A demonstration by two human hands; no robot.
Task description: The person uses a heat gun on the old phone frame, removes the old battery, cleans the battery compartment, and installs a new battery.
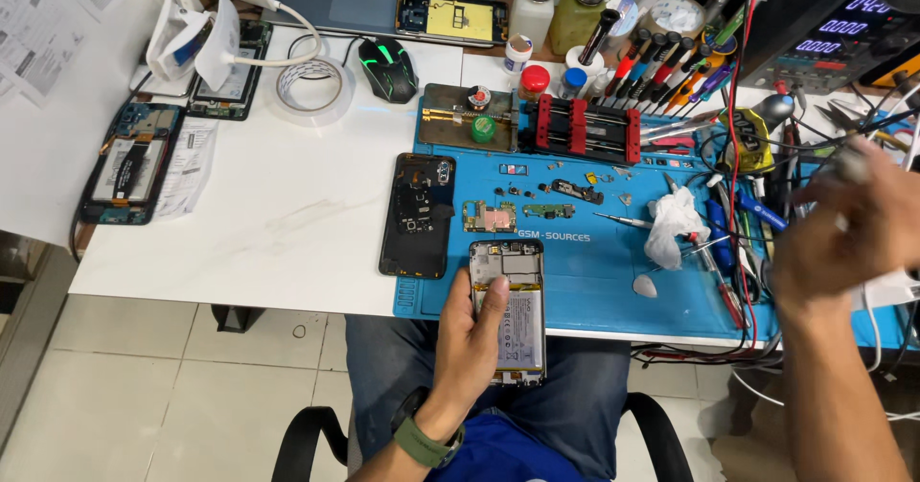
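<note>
1. Overall, head view only: a person sits at a white table (287, 223) with a blue repair mat (594, 262) on it; every place below is given relative to that mat.
2. Left hand (471, 343) grips an opened phone (508, 309) with its battery exposed, at the mat's near edge and partly over the lap; fingers curl around the phone's left side, thumb lying across the battery.
3. Left wrist wears a green-strapped watch (426, 439).
4. Right hand (843, 233) is raised over the mat's right end, motion-blurred; fingers look bunched, but cannot tell whether they pinch anything.
5. Black phone back housing (417, 214) lies just left of the mat, overlapping its left edge.
6. Small circuit boards (491, 217) lie on the mat, just above the held phone.
7. Crumpled white tissue (671, 225) sits on the mat's right part, beside a blue-handled screwdriver (757, 209).
8. Red-and-black board holder (586, 127) stands at the mat's far edge.
9. Tape roll (311, 89) and black mouse (388, 68) lie beyond the mat's far-left corner.
10. Another opened phone (129, 161) lies well left of the mat.
</note>
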